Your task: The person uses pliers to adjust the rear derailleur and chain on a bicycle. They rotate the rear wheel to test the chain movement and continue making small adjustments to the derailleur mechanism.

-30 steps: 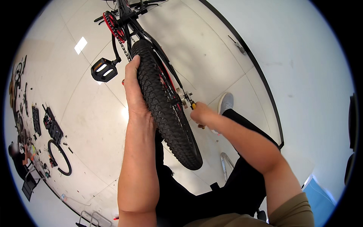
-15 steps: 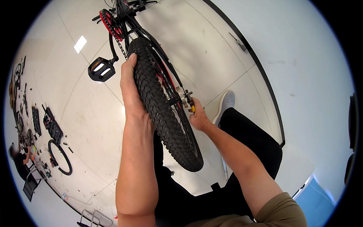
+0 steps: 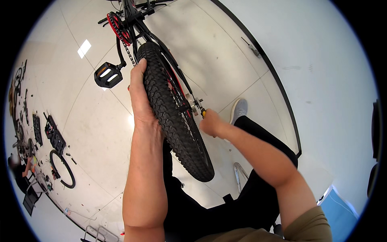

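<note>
A bicycle reaches down from the top of the view, its knobby black tyre toward me. My left hand grips the left side of the tyre, thumb along the tread, fingertips largely hidden. My right hand is closed on a yellow-handled tool at the right end of the rear hub, where the axle and nut stick out. The tool's head is too small to make out. A black pedal, red chainring and chain are left of the wheel.
Left on the tiled floor lie a loose wheel, black cases and bike parts, with another person working beside them. My foot is right of the hub. A grey tool lies by the dark-edged wall.
My right hand and forearm swung more upright at half a second ago, turning the tool, and are now angled out to the right again. My left hand stays on the tyre.
</note>
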A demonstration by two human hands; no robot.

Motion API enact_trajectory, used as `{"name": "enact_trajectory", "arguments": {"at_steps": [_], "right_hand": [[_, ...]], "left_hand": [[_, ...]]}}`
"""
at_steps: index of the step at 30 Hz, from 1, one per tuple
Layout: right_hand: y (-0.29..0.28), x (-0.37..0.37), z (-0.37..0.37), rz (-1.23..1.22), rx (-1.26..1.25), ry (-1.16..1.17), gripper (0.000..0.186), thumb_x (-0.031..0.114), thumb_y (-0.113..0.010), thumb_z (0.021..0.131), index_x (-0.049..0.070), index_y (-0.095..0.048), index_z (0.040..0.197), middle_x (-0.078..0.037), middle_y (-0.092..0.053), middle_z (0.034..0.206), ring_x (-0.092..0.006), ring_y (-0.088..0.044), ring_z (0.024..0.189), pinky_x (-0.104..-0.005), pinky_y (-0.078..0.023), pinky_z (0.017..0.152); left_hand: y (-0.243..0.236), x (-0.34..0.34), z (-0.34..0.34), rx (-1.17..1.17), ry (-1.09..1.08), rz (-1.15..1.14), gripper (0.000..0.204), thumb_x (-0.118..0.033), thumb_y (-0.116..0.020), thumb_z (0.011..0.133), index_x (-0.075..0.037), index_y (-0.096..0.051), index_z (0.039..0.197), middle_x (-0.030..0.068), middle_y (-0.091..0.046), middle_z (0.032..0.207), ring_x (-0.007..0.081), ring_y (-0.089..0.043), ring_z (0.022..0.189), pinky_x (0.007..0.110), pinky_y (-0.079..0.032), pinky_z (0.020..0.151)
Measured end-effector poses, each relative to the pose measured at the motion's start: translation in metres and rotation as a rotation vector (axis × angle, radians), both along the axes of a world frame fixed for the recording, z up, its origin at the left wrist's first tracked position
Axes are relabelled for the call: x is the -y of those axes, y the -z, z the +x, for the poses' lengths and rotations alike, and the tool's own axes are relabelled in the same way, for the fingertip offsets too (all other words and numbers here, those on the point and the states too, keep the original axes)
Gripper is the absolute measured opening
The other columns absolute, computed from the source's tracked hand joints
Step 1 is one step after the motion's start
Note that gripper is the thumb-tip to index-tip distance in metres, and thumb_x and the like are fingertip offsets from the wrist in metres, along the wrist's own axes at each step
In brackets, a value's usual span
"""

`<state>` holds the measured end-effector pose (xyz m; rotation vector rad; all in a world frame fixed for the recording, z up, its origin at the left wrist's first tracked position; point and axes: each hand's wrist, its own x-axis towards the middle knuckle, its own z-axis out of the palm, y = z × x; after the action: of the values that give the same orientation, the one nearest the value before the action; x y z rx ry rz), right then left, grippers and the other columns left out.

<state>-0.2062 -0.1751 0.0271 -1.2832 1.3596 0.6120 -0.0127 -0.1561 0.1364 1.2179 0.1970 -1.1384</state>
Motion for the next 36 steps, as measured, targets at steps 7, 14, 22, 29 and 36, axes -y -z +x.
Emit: {"name": "enact_trajectory", "arguments": {"at_steps": [7, 14, 22, 29, 36], "right_hand": [[0.022, -0.02, -0.015, -0.185, 0.141, 0.024, 0.038, 0.005, -0.055, 0.089, -0.01, -0.055, 0.124, -0.034, -0.066, 0.113, -0.0505, -0.065, 0.111, -0.0498, -0.052, 0.097], [0.13, -0.061, -0.045, -0.534, 0.632, 0.194, 0.067, -0.011, -0.042, 0.08, -0.001, -0.041, 0.146, -0.024, -0.06, 0.127, -0.0385, -0.06, 0.12, -0.0427, -0.049, 0.106], [0.145, -0.051, -0.048, -0.446, 0.706, 0.147, 0.074, -0.015, -0.044, 0.08, 0.0, -0.035, 0.152, -0.027, -0.054, 0.137, -0.0409, -0.054, 0.131, -0.0411, -0.038, 0.118], [0.147, -0.043, -0.05, -0.565, 0.679, 0.046, 0.071, -0.013, -0.047, 0.078, -0.002, -0.039, 0.148, -0.028, -0.056, 0.132, -0.0443, -0.055, 0.129, -0.0417, -0.039, 0.117], [0.142, -0.044, -0.05, -0.46, 0.652, 0.128, 0.062, -0.01, -0.052, 0.077, -0.002, -0.049, 0.138, -0.028, -0.059, 0.126, -0.0443, -0.059, 0.119, -0.0435, -0.045, 0.109]], "left_hand": [[-0.004, 0.0, -0.003, -0.013, 0.002, 0.0, 0.061, -0.06, -0.062, 0.095, 0.001, -0.067, 0.101, 0.0048, -0.056, 0.053, 0.0179, -0.053, 0.043, 0.031, -0.048, 0.047], [-0.001, 0.002, -0.003, 0.003, 0.001, -0.013, 0.061, -0.059, -0.062, 0.096, 0.002, -0.067, 0.102, 0.0053, -0.056, 0.053, 0.0182, -0.052, 0.043, 0.032, -0.049, 0.048], [-0.004, 0.002, -0.004, 0.003, -0.016, 0.004, 0.062, -0.058, -0.06, 0.097, 0.003, -0.067, 0.104, 0.0053, -0.056, 0.053, 0.0173, -0.051, 0.042, 0.032, -0.048, 0.048], [-0.002, 0.001, -0.002, -0.003, 0.006, 0.004, 0.063, -0.059, -0.059, 0.098, 0.004, -0.066, 0.105, 0.0049, -0.056, 0.052, 0.0171, -0.05, 0.041, 0.03, -0.046, 0.047], [-0.001, 0.002, -0.001, -0.006, 0.006, 0.018, 0.063, -0.059, -0.059, 0.097, 0.003, -0.066, 0.105, 0.0048, -0.055, 0.052, 0.0176, -0.051, 0.041, 0.031, -0.047, 0.047]]}}
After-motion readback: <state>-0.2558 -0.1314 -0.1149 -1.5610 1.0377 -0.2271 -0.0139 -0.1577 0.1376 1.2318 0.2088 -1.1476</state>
